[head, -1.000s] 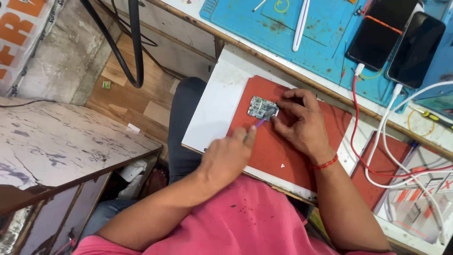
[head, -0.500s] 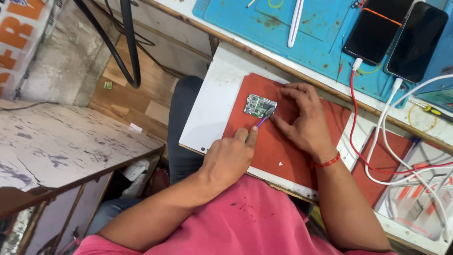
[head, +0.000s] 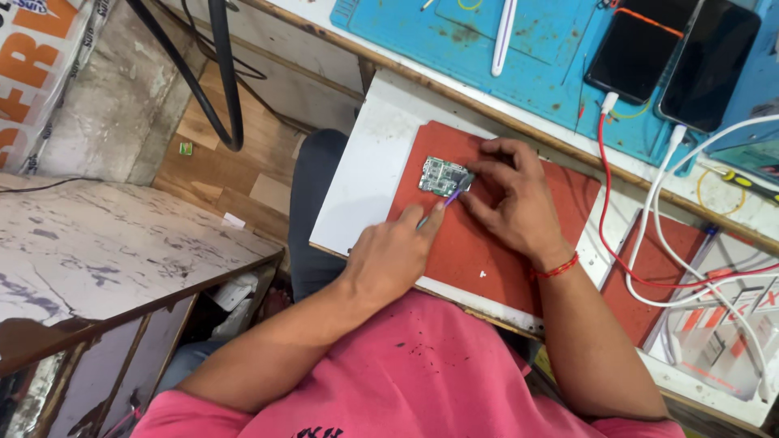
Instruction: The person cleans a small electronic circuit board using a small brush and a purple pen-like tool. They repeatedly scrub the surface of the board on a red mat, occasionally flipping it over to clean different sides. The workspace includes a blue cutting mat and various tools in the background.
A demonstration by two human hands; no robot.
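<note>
Green circuit board (head: 442, 176) under both hands

Floor: wood-look planks (head: 219, 162) at ten o'clock, a small green scrap (head: 186, 148) lying on them.
Wall: rough grey concrete (head: 105, 89) at upper left.
Furniture: marbled side table (head: 105, 251) at nine o'clock; white worktop (head: 365, 162) at centre.
Light: even, bright, soft shadows.

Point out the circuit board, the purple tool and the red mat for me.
circuit board (head: 438, 174): head view, middle of its green face.
purple tool (head: 449, 197): head view, shaft near the tip.
red mat (head: 479, 251): head view, bare part between the wrists.
</note>
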